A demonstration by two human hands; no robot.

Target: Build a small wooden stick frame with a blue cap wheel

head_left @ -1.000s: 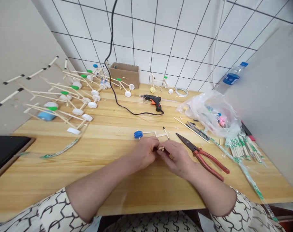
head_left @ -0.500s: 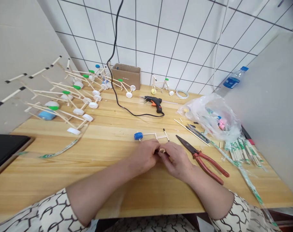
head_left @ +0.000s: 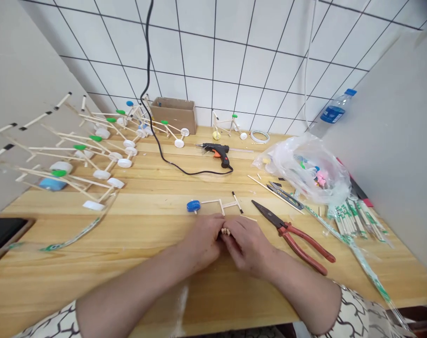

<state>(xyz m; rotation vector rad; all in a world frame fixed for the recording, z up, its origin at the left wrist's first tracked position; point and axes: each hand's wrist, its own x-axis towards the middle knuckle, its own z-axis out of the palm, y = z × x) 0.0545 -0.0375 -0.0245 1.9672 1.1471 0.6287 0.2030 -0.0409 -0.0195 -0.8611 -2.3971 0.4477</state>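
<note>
Our left hand [head_left: 202,240] and right hand [head_left: 249,246] pinch a bundle of short sticks [head_left: 226,231] just above the table [head_left: 157,277], near its front middle. Just beyond lies a stick frame [head_left: 224,204] with one blue cap [head_left: 193,205], barely begun, we judge, against the finished models [head_left: 104,157] at left

A small craft workshop, set up as one hobby bench. A wooden counter [head_left: 157,220] stands against a white tiled wall [head_left: 227,56], screened by plain panels on the left [head_left: 19,70] and right [head_left: 392,131]. On it lie a glue gun [head_left: 216,151] with its cord [head_left: 190,173], red-handled pliers [head_left: 294,234], packets of sticks [head_left: 350,218], a plastic bag [head_left: 305,169] of small coloured bits and a cardboard box [head_left: 173,115]. Rows of stick models [head_left: 94,150] fitted with bottle caps crowd the left side. A stick frame [head_left: 213,204] with a blue cap lies mid-counter, and a bundle of short sticks [head_left: 226,231] is held just in front of it.
</note>
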